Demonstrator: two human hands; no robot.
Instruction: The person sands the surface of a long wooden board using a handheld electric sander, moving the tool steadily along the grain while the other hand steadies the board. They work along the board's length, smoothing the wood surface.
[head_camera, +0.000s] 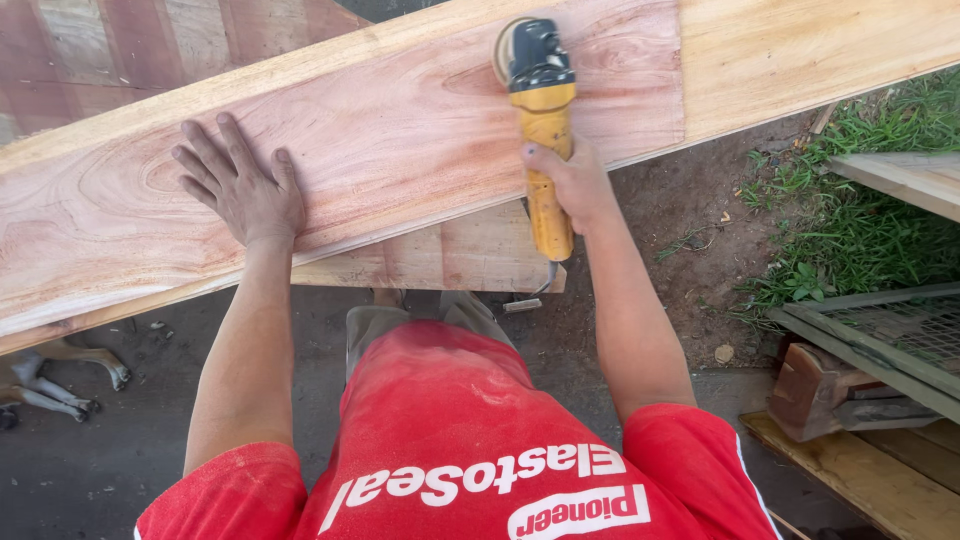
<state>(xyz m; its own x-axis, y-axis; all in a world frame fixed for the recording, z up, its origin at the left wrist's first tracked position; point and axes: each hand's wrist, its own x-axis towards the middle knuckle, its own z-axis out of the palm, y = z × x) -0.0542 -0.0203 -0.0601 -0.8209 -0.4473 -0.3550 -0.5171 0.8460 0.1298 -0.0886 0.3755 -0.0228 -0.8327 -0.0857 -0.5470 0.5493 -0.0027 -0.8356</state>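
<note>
Fingers (208, 160) of the left hand (245, 190) lie spread and flat, released, pressing on a wide reddish wooden plank (400, 150) that runs slantwise across the view, while the right hand (575, 180) is clenched around the yellow handle of an angle grinder (542, 120). The grinder's black head and sanding disc rest on the plank's upper face, near its far edge. Below the plank are dark ground, a second board (460, 255), grass (860, 230) and a wire-mesh frame (890, 335) at right.

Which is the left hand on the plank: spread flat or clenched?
Spread flat: the left hand lies palm down on the plank, fingers splayed and apart.
</note>
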